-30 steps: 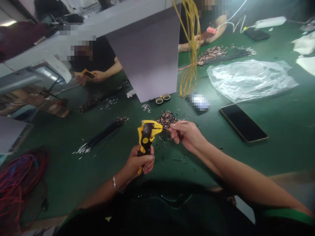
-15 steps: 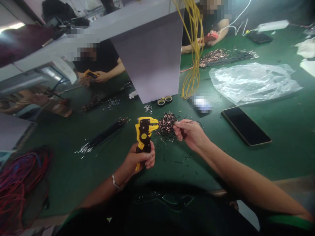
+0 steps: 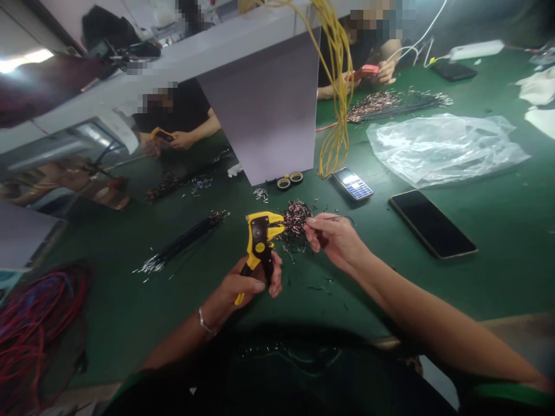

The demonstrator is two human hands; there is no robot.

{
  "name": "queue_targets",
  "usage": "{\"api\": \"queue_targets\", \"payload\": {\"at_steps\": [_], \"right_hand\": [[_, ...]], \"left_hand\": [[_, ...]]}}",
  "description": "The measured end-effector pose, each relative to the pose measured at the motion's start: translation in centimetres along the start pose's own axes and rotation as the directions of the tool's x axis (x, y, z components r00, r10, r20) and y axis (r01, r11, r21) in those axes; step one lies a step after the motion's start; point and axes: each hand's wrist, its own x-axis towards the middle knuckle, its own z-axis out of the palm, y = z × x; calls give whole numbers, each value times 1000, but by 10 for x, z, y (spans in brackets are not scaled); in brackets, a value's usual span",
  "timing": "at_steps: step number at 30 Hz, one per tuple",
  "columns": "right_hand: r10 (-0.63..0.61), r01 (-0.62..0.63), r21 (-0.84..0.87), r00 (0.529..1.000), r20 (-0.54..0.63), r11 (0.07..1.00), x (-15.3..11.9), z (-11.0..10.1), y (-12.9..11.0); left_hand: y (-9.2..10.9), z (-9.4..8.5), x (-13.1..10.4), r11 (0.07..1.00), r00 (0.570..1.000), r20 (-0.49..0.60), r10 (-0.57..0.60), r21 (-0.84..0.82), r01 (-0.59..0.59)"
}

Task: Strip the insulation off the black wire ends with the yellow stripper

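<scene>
Wrapped around the handles of a yellow and black wire stripper is my left hand. The tool's handles stand apart and its jaws point right. My right hand pinches a thin black wire, whose tail sticks out to the right past the knuckles. Between the jaws and my fingers lies a heap of short wire ends with bare copper tips; whether the held wire reaches the jaws I cannot tell. Left of the stripper lies a bundle of black wires with bare ends.
Two tape rolls, a keypad phone, a smartphone and a clear plastic bag lie beyond my hands. Yellow wires hang down by a grey panel. Red cables are coiled at left. Co-workers' hands hold tools at the back.
The wire stripper's handles have spread apart as my left fingers loosened, and the tool has shifted slightly right. My right hand keeps its pinch nearly in place.
</scene>
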Motion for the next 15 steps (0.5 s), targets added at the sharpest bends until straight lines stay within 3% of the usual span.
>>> {"api": "queue_targets", "payload": {"at_steps": [15], "right_hand": [[-14, 14, 17, 1000, -11, 1000, 1, 2, 0]], "left_hand": [[1, 0, 2, 999, 999, 24, -32, -25, 32]]}}
